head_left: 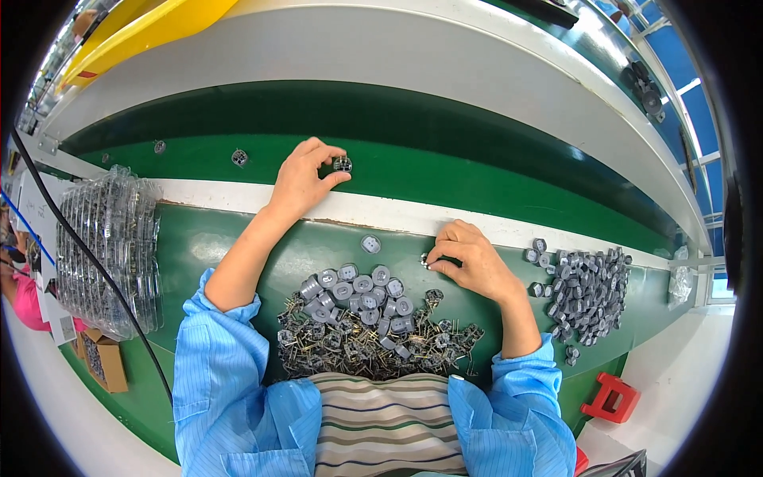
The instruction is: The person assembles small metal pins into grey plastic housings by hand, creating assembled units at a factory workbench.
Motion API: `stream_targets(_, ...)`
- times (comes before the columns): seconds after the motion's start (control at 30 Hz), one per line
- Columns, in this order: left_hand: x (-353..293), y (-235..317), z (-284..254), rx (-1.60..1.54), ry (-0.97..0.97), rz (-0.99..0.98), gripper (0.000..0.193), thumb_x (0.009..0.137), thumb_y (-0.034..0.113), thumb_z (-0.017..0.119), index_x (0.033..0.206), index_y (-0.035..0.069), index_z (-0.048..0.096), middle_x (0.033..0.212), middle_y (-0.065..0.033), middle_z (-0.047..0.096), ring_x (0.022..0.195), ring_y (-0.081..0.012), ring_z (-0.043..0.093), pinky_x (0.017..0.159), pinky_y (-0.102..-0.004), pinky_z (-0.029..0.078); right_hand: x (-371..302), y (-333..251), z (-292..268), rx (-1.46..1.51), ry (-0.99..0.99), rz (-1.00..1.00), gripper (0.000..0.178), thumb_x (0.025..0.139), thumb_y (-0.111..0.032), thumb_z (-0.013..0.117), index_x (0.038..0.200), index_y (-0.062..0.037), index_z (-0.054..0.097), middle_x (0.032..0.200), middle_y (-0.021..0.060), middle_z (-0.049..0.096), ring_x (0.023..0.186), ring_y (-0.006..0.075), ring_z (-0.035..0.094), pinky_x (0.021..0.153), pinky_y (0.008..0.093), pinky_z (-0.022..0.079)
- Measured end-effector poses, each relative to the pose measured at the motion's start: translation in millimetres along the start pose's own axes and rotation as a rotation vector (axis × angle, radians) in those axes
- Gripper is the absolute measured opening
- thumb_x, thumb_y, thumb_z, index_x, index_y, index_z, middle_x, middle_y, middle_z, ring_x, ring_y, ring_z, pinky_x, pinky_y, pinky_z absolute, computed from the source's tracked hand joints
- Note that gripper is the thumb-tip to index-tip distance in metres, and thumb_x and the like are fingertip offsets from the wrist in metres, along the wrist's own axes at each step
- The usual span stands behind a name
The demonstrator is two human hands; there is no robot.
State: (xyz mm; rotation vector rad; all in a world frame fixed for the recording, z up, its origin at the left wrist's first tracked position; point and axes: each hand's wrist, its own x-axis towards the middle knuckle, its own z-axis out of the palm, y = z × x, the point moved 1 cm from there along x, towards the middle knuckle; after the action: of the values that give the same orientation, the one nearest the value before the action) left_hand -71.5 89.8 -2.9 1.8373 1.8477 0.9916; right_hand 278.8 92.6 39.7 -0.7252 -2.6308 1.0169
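Over the green conveyor belt, my left hand (306, 176) pinches a small round dark part with metal bits (342, 164) between thumb and fingers. Just above the green tabletop, my right hand (470, 258) has thumb and forefinger closed on a small dark and silvery piece (425, 259), too small to identify. A single grey round cap (371, 244) lies between my hands. Nearer to me are a heap of grey round caps (363, 284) and, against it, a pile of small parts with brass-coloured pins (373, 350).
Two similar round parts sit on the belt (191, 163) at left. Stacked clear plastic trays (111, 246) stand on the table's left. At right lies another heap of grey caps (588, 290). A white rail (381, 213) separates belt and table; a red stool (612, 397) stands below right.
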Motion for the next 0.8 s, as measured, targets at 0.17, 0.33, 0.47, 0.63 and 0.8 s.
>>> stream_targets(0.17, -6, 46, -27, -0.052, -0.198, 0.294, 0.038, 0.081, 0.016, 0.089, 0.116, 0.011, 0.075, 0.106, -0.0068, 0.061, 0.103, -0.0268, 0.062, 0.088, -0.0405, 0.052, 3, -6, 0, -0.030, 0.071, -0.028, 0.022, 0.081, -0.006, 0.083, 0.101, -0.0122, 0.076, 0.095, 0.0042, 0.063, 0.096, 0.0267, 0.060, 0.091, 0.0419, 0.046)
stream_targets(0.33, -29, 56, 2, -0.304, -0.730, 0.454, 0.036, 0.082, 0.013, 0.088, 0.116, 0.010, 0.074, 0.109, -0.0058, 0.062, 0.103, -0.0260, 0.062, 0.087, -0.0368, 0.053, 7, -8, 12, -0.041, 0.085, -0.058, 0.017, 0.084, -0.006, 0.080, 0.098, -0.0113, 0.074, 0.095, 0.0039, 0.062, 0.096, 0.0260, 0.060, 0.085, 0.0405, 0.044)
stream_targets(0.47, -40, 63, 27, -0.276, -0.567, 0.445, 0.036, 0.082, 0.013, 0.088, 0.115, 0.011, 0.075, 0.109, -0.0071, 0.064, 0.102, -0.0268, 0.065, 0.086, -0.0397, 0.054, 9, -7, 15, -0.076, 0.128, -0.057, 0.015, 0.086, -0.005, 0.078, 0.099, -0.0118, 0.073, 0.097, 0.0045, 0.062, 0.096, 0.0261, 0.060, 0.085, 0.0399, 0.044)
stream_targets(0.63, -45, 64, 33, -0.218, -0.441, 0.458, 0.040, 0.081, 0.021, 0.090, 0.115, 0.010, 0.073, 0.111, -0.0080, 0.064, 0.099, -0.0277, 0.065, 0.084, -0.0398, 0.054, 10, -15, 8, 0.014, 0.154, 0.004, 0.014, 0.085, -0.007, 0.079, 0.097, -0.0096, 0.072, 0.095, 0.0059, 0.063, 0.098, 0.0283, 0.063, 0.087, 0.0405, 0.046)
stream_targets(0.8, -42, 66, 29, -0.205, -0.444, 0.441, 0.044, 0.078, 0.027, 0.092, 0.109, 0.007, 0.068, 0.110, -0.0087, 0.060, 0.092, -0.0293, 0.064, 0.080, -0.0419, 0.053, 9, -24, 10, -0.087, 0.201, 0.200, 0.017, 0.082, -0.009, 0.082, 0.091, -0.0056, 0.068, 0.093, 0.0084, 0.064, 0.092, 0.0322, 0.065, 0.085, 0.0435, 0.049)
